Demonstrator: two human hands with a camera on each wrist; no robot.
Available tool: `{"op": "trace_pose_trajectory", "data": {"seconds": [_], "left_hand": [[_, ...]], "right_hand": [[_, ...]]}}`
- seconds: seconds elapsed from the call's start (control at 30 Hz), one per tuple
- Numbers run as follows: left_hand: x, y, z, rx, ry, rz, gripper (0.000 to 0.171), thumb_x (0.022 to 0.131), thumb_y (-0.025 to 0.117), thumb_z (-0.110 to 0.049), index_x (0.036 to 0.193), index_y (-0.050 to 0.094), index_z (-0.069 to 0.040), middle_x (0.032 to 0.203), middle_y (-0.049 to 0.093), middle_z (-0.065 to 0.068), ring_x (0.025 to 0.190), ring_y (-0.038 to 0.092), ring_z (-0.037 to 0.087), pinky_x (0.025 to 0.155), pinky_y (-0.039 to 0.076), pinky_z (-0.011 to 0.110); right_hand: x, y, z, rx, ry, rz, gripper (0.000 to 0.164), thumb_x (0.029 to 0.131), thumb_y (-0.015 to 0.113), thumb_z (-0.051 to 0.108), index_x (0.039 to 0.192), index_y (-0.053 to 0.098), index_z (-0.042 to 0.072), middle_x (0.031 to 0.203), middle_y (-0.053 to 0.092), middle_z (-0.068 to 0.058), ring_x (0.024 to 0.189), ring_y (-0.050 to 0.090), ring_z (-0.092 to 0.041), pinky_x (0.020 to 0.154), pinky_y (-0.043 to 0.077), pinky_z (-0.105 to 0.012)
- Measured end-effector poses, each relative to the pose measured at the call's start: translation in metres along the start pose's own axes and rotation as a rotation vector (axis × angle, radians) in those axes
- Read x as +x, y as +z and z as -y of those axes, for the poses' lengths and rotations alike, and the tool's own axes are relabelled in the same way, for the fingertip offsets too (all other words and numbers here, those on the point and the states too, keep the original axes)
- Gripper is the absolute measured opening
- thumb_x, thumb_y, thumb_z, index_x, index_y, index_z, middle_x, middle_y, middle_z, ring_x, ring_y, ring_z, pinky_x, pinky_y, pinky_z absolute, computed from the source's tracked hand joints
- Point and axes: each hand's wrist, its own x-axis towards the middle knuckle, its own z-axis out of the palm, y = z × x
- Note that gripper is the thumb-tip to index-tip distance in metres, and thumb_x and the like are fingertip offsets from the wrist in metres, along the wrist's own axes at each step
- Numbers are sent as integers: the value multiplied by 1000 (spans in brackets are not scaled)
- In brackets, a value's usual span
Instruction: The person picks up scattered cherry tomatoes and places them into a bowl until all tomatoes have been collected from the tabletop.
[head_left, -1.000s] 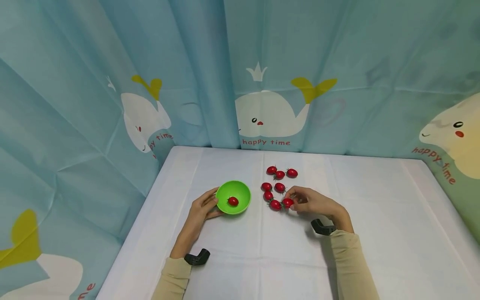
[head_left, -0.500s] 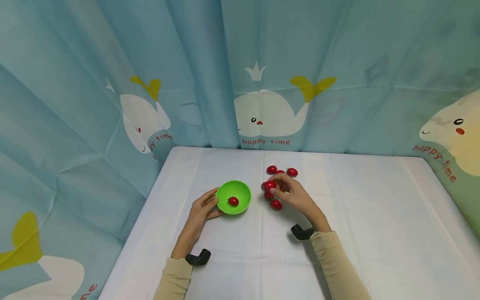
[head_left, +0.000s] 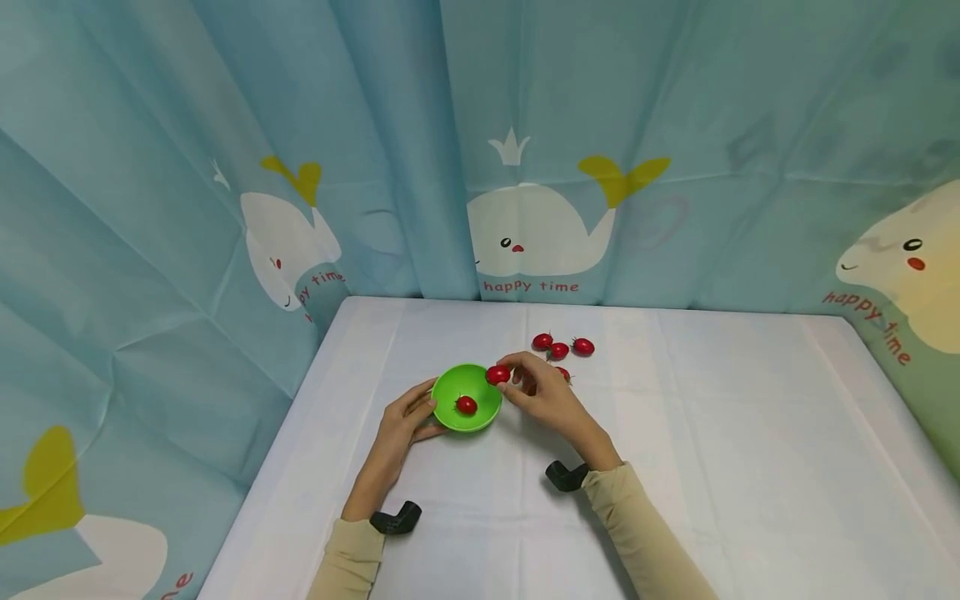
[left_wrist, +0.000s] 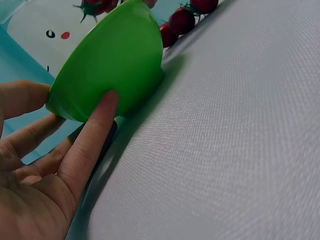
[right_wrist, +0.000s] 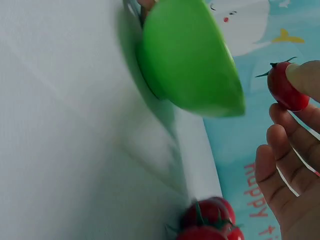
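Observation:
A green bowl (head_left: 467,423) stands on the white-covered table with one cherry tomato (head_left: 466,405) lying inside. My left hand (head_left: 397,421) holds the bowl at its left side; in the left wrist view one fingertip (left_wrist: 111,98) presses the outer wall and another finger is at the rim. Between thumb and finger my right hand (head_left: 546,392) pinches a second cherry tomato (head_left: 497,375), over the bowl's right rim. The right wrist view shows this tomato (right_wrist: 287,87) with its green stem end toward the bowl (right_wrist: 192,60).
Several loose cherry tomatoes (head_left: 558,351) lie behind and to the right of the bowl, some hidden by the right hand. A light blue curtain (head_left: 390,150) with whale prints hangs around the back and sides of the table (head_left: 750,417).
My right hand has lifted a cherry tomato from the near right of the group and carried it left to the bowl's rim. The left hand and bowl have stayed in place.

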Motion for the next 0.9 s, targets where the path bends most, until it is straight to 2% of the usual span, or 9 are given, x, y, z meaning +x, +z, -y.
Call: {"op": "trace_pose_trajectory", "data": {"seconds": [0.13,0.3,0.43,0.63,0.9], "left_hand": [[-1,0,1,17,10,-4,49,109,57,-20,156,48,-11,154,52,21,126,65,15,93,66,33],[-1,0,1,17,10,-6,48,109,57,-22,155,48,-11,155,52,20,131,64,20,95,66,34],[0,2,1,18,9,2,48,109,57,-22,155,49,-11,155,52,20,133,62,25,95,66,35],[0,3,2,17,6,6,48,109,58,-21,155,49,-11,154,53,20,133,62,26,94,66,35],[0,2,0,14,-1,6,47,109,56,-19,155,49,-12,155,52,20,139,57,33,95,66,34]], "right_hand": [[4,11,4,-32,-18,51,33,95,77,14,127,67,12,108,70,-2,91,60,-16,75,59,-24],[5,21,9,-73,-24,94,36,95,76,14,129,66,10,114,70,-4,99,60,-18,81,61,-31],[1,26,9,-145,-15,68,36,95,77,16,129,68,11,117,70,-3,106,57,-19,84,60,-32],[-2,33,8,-282,-3,21,34,96,77,20,128,69,12,123,73,-2,116,53,-21,95,60,-38],[4,40,20,-440,-19,41,33,94,76,19,125,69,10,121,74,-7,120,55,-30,97,61,-43]]}}
